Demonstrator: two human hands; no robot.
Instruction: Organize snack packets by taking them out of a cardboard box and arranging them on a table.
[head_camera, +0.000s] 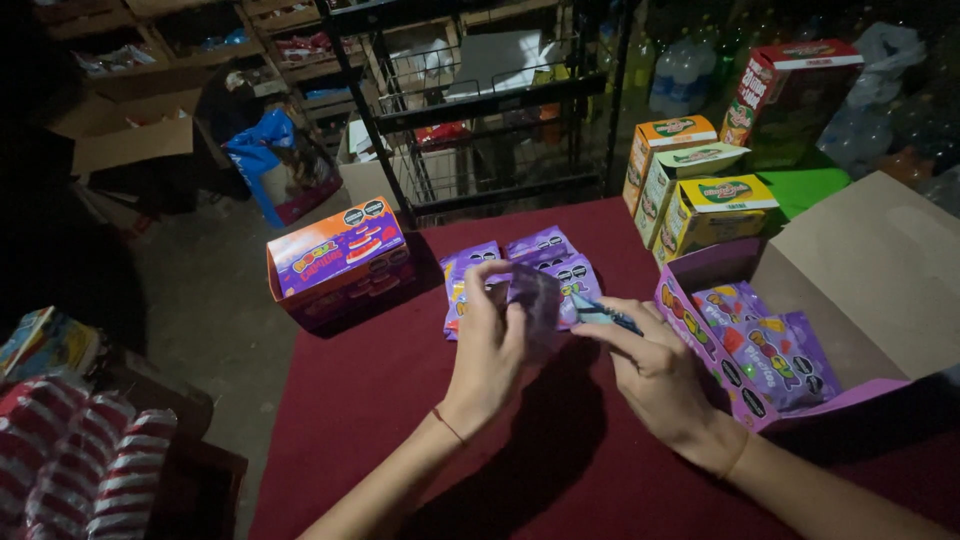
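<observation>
**Both hands on one purple packet, centre of red table**

Left hand (490, 345) raised at table centre, fingers curled round a small purple snack packet (537, 298), gripping its left edge. Packet blurred; print unreadable.

Right hand (655, 365) at 3 o'clock of the left, thumb and forefinger pinched on the same packet's dark right end. Both hands closed on it, held just above the dark red tablecloth (420, 400).

Row of like purple packets (545, 250) lies flat on the cloth at 12 o'clock of the hands, partly hidden behind them, overlapping one another.

Open purple carton (700, 345) at 3 o'clock, touching the right wrist area, flap up; more purple packets (785, 355) lie inside it.

Closed orange-and-purple box (340, 260) at 10 o'clock, near the table's far left corner, well apart from the hands.

Stack of yellow-and-orange cartons (700, 190) at 1 o'clock, a taller red-and-green box (790, 95) behind them.

Black wire rack (480, 110) at 12 o'clock, beyond the table. Red-and-white striped packs (90, 450) at 8 o'clock, off the table, low in frame.
</observation>
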